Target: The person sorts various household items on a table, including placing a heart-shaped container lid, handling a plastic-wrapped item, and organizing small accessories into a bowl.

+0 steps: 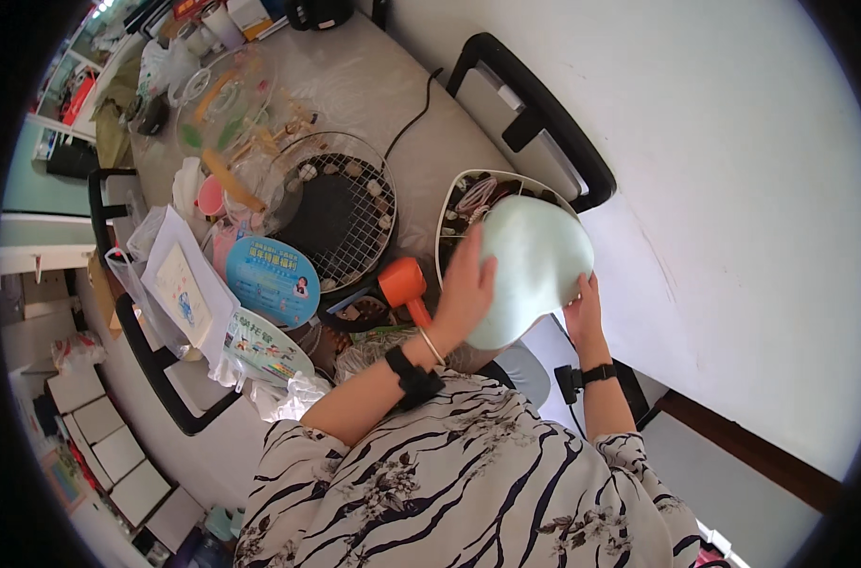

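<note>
A smooth, pale green lid (535,270) with a rounded, three-sided outline is tilted up in front of me. My right hand (584,310) grips its lower right edge, with the thumb on the upper face and the other fingers mostly hidden beneath. Along the left edge lies my left hand (465,293), slightly blurred, its thumb on the lid's face. Behind the lid, partly covered, is a white-rimmed divided tray (440,227) with small dark items and loops of cord or hair ties in it. An orange handheld dryer-like tool (404,282) sits just left of my left wrist.
A round wire grill (364,222) with stones around its rim stands on the table (402,85). Left of it are a blue round fan (272,281), a second printed fan (265,350), papers and a pink cup (210,196). Black-framed chairs (544,123) flank the table.
</note>
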{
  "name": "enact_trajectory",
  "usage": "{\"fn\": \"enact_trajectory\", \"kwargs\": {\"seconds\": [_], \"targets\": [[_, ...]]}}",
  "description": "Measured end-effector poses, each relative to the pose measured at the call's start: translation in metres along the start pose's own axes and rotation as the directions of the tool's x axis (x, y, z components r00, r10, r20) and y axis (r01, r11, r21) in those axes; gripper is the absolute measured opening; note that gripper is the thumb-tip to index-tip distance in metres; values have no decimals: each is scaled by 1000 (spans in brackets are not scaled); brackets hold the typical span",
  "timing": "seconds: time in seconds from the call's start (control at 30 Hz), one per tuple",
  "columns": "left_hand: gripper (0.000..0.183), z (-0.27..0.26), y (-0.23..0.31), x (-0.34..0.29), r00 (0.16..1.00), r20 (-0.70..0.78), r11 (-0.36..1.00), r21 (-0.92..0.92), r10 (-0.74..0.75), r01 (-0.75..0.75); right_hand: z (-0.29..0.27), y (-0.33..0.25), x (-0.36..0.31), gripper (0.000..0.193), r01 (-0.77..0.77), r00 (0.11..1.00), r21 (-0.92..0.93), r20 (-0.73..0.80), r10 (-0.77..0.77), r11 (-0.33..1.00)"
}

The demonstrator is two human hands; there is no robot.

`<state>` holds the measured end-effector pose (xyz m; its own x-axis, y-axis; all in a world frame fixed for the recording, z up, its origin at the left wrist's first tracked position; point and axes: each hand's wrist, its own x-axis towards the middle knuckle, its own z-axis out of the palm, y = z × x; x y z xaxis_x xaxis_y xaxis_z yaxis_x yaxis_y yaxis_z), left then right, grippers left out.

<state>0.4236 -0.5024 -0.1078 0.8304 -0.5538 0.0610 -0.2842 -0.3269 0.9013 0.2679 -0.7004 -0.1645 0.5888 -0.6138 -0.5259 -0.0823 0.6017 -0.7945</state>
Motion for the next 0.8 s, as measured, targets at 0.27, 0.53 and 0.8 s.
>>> {"fn": "enact_trajectory", "kwargs": {"seconds": [0.27,0.53,0.8], "targets": [[52,-12,4,26,996,0,995,-54,-87,87,11,-24,4,54,-52,996,-132,-86,41,990],[45,-5,-55,66,986,-29,986,-9,-164,164,25,-20,44,54,99,965,-649,-122,-232,754],[44,-16,-51,72,939,38,937,-54,-343,345,39,-35,40,55,122,966,-716,-74,-249,688]]}}
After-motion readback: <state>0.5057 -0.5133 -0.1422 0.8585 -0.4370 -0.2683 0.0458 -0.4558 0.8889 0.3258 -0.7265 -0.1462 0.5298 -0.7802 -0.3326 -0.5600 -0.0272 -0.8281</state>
